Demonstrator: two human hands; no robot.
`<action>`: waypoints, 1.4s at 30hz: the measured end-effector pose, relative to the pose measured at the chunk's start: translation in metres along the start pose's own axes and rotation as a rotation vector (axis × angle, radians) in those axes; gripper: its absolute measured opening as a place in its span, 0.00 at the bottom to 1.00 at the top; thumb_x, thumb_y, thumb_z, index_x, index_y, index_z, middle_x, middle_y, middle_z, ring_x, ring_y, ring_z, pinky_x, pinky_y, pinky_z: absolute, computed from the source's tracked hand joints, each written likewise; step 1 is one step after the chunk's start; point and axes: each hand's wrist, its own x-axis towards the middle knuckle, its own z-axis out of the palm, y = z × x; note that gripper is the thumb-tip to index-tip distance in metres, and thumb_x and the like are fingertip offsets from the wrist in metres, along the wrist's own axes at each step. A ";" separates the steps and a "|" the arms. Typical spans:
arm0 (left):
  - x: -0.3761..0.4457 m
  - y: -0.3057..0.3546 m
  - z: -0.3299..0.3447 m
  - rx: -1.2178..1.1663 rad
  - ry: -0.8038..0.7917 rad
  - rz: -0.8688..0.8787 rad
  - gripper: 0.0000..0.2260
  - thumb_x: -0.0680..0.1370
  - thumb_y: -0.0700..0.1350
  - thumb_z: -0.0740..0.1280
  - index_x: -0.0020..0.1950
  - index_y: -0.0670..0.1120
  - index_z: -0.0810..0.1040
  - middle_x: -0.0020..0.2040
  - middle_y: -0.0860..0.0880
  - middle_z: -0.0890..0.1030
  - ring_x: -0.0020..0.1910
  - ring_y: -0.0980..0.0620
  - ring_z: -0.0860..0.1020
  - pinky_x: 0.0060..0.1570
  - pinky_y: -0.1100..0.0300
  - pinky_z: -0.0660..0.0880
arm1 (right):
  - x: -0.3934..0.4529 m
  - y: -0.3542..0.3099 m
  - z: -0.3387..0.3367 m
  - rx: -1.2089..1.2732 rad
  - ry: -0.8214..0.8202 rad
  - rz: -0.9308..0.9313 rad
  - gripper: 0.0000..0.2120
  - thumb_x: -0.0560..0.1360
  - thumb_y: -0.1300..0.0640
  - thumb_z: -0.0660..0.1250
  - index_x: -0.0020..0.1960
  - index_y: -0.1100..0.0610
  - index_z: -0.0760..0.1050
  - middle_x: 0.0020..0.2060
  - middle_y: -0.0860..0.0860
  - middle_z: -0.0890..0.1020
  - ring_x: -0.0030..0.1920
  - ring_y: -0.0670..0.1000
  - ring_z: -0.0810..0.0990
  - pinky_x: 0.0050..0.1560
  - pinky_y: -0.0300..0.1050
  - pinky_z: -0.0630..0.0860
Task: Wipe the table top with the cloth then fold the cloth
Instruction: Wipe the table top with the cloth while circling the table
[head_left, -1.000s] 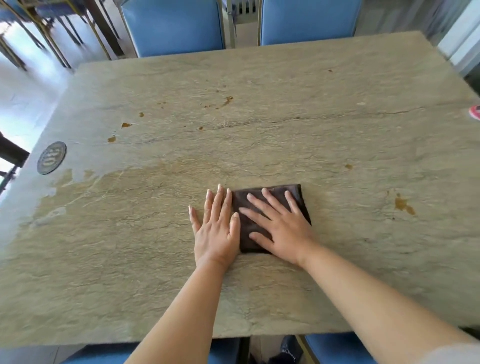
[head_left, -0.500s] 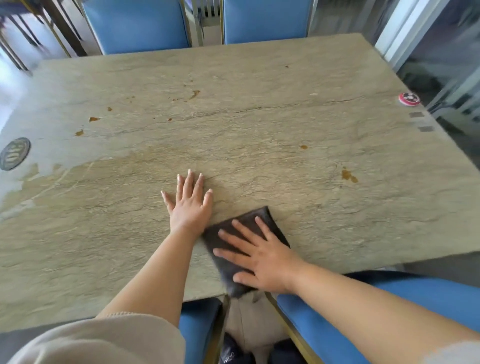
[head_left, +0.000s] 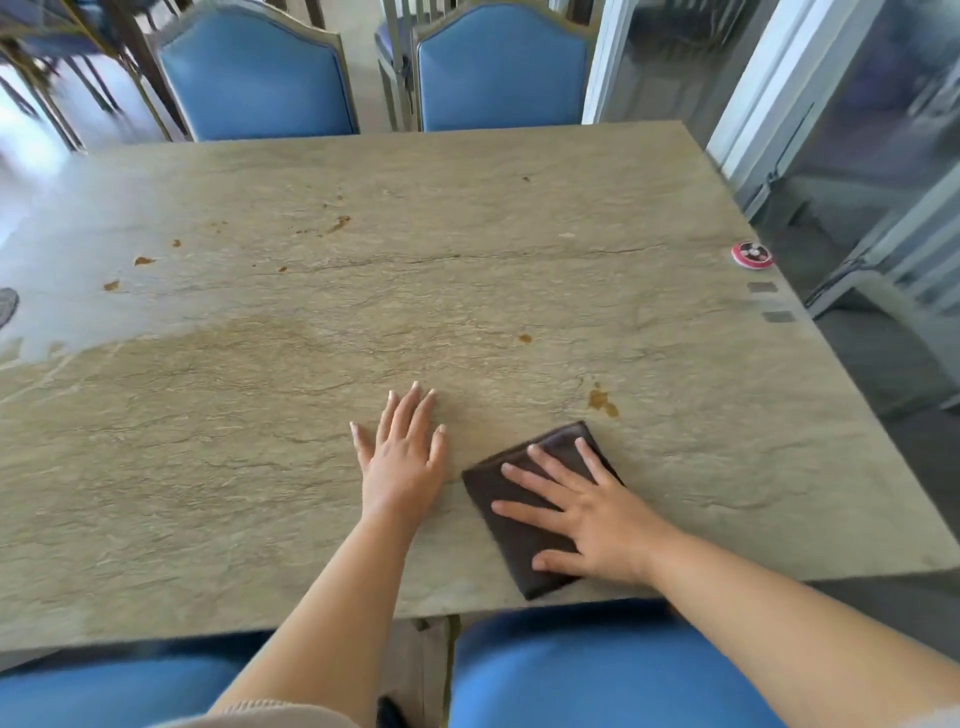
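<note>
A dark brown cloth (head_left: 511, 540), folded into a small rectangle, lies near the front edge of the stone table top (head_left: 467, 291), right of centre. My right hand (head_left: 587, 512) presses flat on the cloth with its fingers spread and covers much of it. My left hand (head_left: 402, 457) rests flat on the bare table just left of the cloth, fingers apart, holding nothing. A brown stain (head_left: 602, 400) sits just beyond the cloth's far corner. Smaller brown spots (head_left: 337, 224) dot the far left part of the table.
Two blue chairs (head_left: 254, 78) stand at the far side and blue seats (head_left: 597, 670) are tucked under the near edge. A red round disc (head_left: 751, 254) lies at the right edge and a dark disc (head_left: 6, 306) at the left edge. Glass panels stand to the right.
My right hand has slid the cloth to the right and down toward the front edge, turning it at an angle. My left hand has come off the cloth and rests on the bare table.
</note>
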 end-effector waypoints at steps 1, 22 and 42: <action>0.004 0.009 0.005 0.017 -0.008 0.024 0.23 0.82 0.54 0.51 0.78 0.57 0.56 0.79 0.59 0.51 0.78 0.58 0.42 0.73 0.41 0.34 | -0.012 0.017 0.004 0.000 0.027 0.115 0.29 0.76 0.30 0.43 0.75 0.35 0.44 0.78 0.43 0.46 0.77 0.53 0.39 0.69 0.71 0.43; 0.021 0.022 0.032 0.179 0.093 -0.039 0.29 0.78 0.58 0.41 0.79 0.57 0.47 0.80 0.57 0.41 0.76 0.61 0.35 0.76 0.47 0.39 | 0.147 0.136 -0.025 0.178 0.130 0.762 0.28 0.77 0.34 0.42 0.75 0.36 0.46 0.78 0.43 0.45 0.77 0.51 0.40 0.71 0.65 0.37; 0.019 0.093 0.048 -0.008 -0.048 -0.022 0.24 0.82 0.57 0.42 0.78 0.56 0.58 0.80 0.57 0.49 0.78 0.57 0.40 0.74 0.44 0.33 | -0.045 0.041 0.004 0.043 0.055 0.179 0.29 0.77 0.31 0.38 0.76 0.38 0.44 0.78 0.46 0.46 0.76 0.54 0.37 0.69 0.67 0.36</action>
